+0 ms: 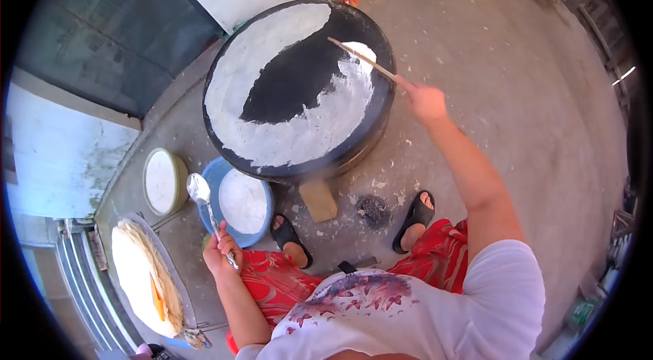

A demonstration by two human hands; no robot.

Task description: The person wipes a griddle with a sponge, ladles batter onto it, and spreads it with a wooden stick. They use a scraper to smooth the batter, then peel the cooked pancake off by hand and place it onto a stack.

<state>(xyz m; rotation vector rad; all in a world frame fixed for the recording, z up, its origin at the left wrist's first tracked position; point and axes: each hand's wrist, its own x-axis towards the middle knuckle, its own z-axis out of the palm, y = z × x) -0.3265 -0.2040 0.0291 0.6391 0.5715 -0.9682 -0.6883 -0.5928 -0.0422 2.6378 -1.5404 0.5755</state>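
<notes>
My right hand (425, 101) grips a thin wooden stick (378, 69), which reaches over the right side of a large round black griddle (292, 77). White batter (289, 141) coats the griddle in a broad ring around a bare dark middle, and a thicker white heap (360, 54) lies beside the stick. Low at the left, my left hand (222, 252) is closed on the handle of a large metal spoon (199, 188). The bowl of the spoon points up, overlapping the edge of a blue basin (216, 171) that holds white batter.
A pale bucket (181, 182) with white contents stands left of the basin. Nearer me, a stack of thin flatbreads (139, 271) lies on a round tray. A yellowish block (318, 201) and a dark ashy pile (373, 211) sit below the griddle, near my feet.
</notes>
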